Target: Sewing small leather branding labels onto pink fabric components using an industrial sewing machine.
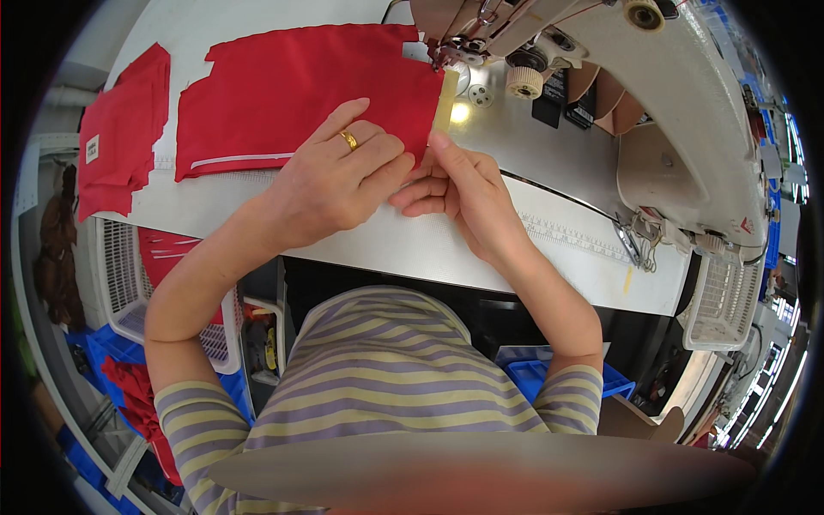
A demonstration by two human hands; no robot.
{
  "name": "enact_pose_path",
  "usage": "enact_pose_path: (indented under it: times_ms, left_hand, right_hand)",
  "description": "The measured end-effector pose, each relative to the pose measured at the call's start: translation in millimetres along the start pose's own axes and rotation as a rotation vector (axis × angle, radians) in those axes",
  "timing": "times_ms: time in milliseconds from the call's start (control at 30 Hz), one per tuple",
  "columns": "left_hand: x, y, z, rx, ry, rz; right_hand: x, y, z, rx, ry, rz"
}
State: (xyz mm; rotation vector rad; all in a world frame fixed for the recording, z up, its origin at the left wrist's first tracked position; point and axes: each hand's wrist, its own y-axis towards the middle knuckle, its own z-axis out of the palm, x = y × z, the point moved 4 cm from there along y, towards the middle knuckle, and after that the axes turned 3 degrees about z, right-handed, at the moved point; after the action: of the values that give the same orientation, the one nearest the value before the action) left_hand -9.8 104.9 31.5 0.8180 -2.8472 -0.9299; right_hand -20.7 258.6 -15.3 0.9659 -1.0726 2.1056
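Note:
A red fabric piece [318, 86] lies flat on the white sewing table, its far right end under the sewing machine's needle area [451, 53]. Along its right edge runs a pale yellow strip [445, 101]. My left hand [348, 172], with a gold ring, lies palm down over the fabric's near right part. Its fingers are bent and closed on the cloth, their tips partly hidden. Close beside it, my right hand [472, 193] pinches the fabric's near right corner, thumb on top by the strip's lower end. Its other fingers curl beneath.
A stack of red cut pieces [124, 129] with a small white label lies at the left. The machine arm [687, 112] arches over the right side. Thread snips [631, 245] lie near its base. White baskets [721, 300] flank the table, and a printed ruler [566, 232] runs along it.

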Motion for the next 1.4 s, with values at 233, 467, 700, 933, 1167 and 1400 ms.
enact_pose_path:
  times_ms: [233, 467, 700, 933, 1167, 1400]
  left_hand:
    - [9, -9, 7, -0.011, -0.048, -0.148]
    - [14, -16, 19, -0.202, 0.085, -0.012]
    - [20, -12, 14, -0.158, -0.001, 0.050]
    - [26, -13, 21, 0.091, -0.232, 0.000]
    - [29, -11, 26, 0.010, -0.293, 0.013]
    - [51, 3, 40, -0.042, -0.262, 0.002]
  right_hand:
    - [-1, 1, -2, -0.050, 0.000, -0.018]
    - [-2, 0, -5, -0.035, -0.004, -0.024]
    - [6, -7, -7, 0.019, -0.169, 0.092]
    - [41, -1, -30, -0.298, -1.396, -0.736]
    - [44, 23, -43, -0.323, -1.682, -0.942]
    - [46, 20, -41, -0.268, -1.658, -0.953]
